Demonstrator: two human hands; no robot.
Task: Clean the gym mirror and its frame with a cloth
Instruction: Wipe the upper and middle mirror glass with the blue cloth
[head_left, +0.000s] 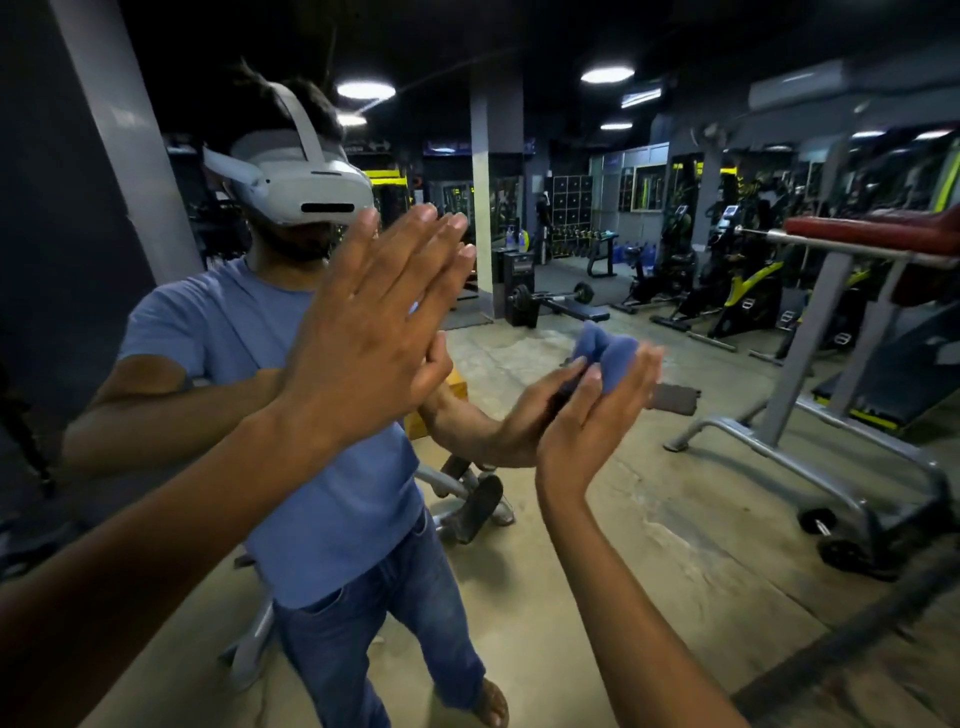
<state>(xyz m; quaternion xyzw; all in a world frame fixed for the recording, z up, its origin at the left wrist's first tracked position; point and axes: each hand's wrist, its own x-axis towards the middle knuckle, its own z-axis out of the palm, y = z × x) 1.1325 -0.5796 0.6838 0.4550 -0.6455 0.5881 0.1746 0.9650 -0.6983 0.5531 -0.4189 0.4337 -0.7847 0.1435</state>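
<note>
Blue and soft, the cloth (608, 358) was a small bunched wad, light enough to weigh nothing in my grip and limp enough to fold wherever I squeezed it; I judged it would not slip, being napped fabric, and that it would work best gathered into a pad behind the fingertips with a flat face turned to the glass; the mirror (649, 493) itself I took to be hard, smooth and breakable, a thing to press on evenly and not to lean into.

My right hand (597, 410) held the cloth against the glass; my fingers (641, 371) were only loosely curled round the wad, with the thumb (587, 387) closing on its near side, so the cloth bulged out above my fingertips; my reflected hand met it from the far side.

My left hand (363, 332) was spread flat, fingers straight and close together, fingertips up, palm laid on the glass well to the left of the cloth and higher than it; it held nothing; it met its own reflection fingertip to fingertip, so I judged it was bracing me.

The frame I could not make out beyond either hand.
</note>
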